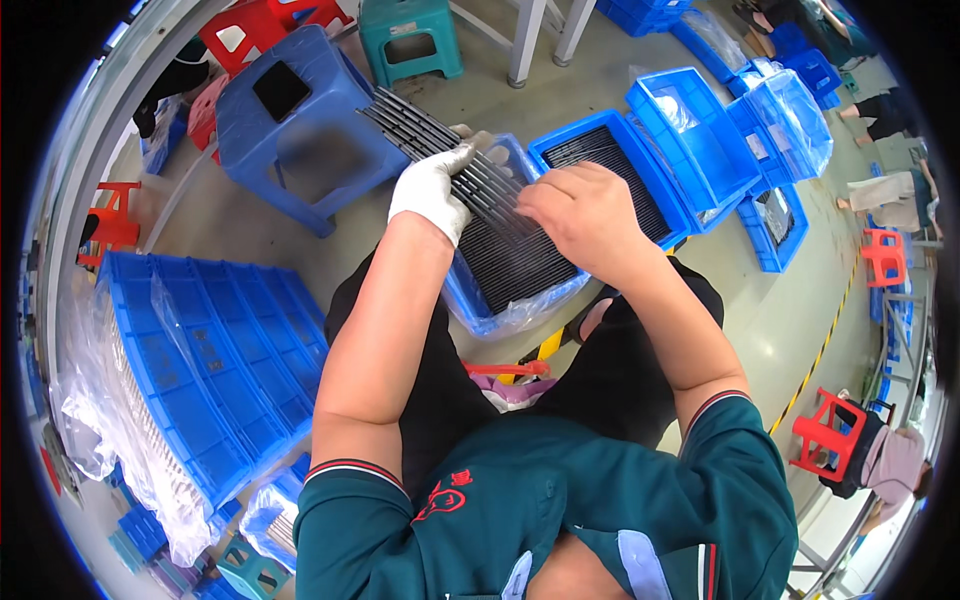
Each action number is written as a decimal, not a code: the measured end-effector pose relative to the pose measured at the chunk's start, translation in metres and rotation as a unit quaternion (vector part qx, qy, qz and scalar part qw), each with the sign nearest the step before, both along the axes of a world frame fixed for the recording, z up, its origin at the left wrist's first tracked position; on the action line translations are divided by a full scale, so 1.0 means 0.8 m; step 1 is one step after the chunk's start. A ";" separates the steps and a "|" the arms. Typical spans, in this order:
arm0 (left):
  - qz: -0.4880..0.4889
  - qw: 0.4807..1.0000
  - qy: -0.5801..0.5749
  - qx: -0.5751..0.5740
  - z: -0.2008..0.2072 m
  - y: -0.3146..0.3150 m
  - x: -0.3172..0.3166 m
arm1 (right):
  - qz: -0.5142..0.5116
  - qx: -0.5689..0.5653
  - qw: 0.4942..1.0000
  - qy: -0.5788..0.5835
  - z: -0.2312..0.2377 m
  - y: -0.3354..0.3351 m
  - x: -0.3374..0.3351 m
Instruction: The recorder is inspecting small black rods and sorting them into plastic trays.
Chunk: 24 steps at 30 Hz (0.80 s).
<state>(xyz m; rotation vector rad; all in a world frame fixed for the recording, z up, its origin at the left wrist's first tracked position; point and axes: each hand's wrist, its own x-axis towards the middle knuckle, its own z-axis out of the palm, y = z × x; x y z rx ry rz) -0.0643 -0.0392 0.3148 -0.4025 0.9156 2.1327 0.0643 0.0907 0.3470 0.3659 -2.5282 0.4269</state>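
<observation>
A bundle of thin black rods (412,127) lies slantwise across my left hand (430,197), which wears a white glove and is closed around it. My right hand (587,222) is bare, its fingers pinched at the lower right end of the bundle; the rods blur there. Beneath both hands is a blue bin (468,312) lined with clear plastic, holding rows of similar black rods. Beyond my right hand stands a second blue bin (655,172), also filled with black rods. My right hand and forearm hide part of both bins.
A blue stool (235,140) stands at the far left, with a green stool (408,45) behind it. Stacked blue crates (210,350) rise close on my left. Blue crates (690,130) sit to the right. A person sits on a red stool (830,432) at the far right.
</observation>
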 end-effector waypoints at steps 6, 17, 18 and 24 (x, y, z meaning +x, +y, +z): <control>0.000 1.000 -0.014 0.017 -0.001 -0.002 -0.001 | -0.062 -0.027 0.998 -0.017 0.000 0.011 0.001; 0.004 1.000 0.011 0.027 -0.001 0.001 0.000 | -0.048 -0.133 0.990 0.006 0.010 0.014 0.008; 0.002 0.999 0.010 0.041 0.000 0.000 -0.002 | -0.070 -0.210 0.975 -0.022 0.011 0.016 0.008; 0.004 0.996 0.008 0.093 0.007 -0.004 -0.007 | -0.108 -0.289 0.945 -0.106 0.004 0.021 0.003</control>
